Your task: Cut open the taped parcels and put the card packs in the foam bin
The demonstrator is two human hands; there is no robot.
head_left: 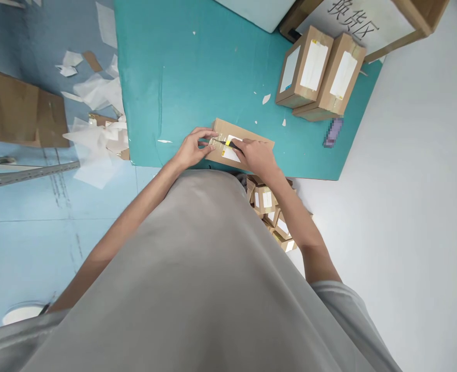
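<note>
A small brown cardboard box (pixel 223 126) with a white label lies at the near edge of the green table. My left hand (pixel 193 148) holds the box's left end, its thumb and fingers a little apart by the strips of clear tape there. In my right hand (pixel 258 157) is a black and yellow utility knife (pixel 229 143), gripped low over the label. The tip of the knife points left at the taped end, between the fingertips of my left hand. Whether the blade touches the tape I cannot tell.
Two labelled cardboard boxes (pixel 305 70) stand at the table's (pixel 197 72) right rear, beside a wooden shelf with a sign (pixel 352 20). A blurred purple object (pixel 333 132) lies near them. Paper scraps (pixel 96 93) and flattened cardboard (pixel 23 111) are at left. Several boxes (pixel 266 199) are piled below the table.
</note>
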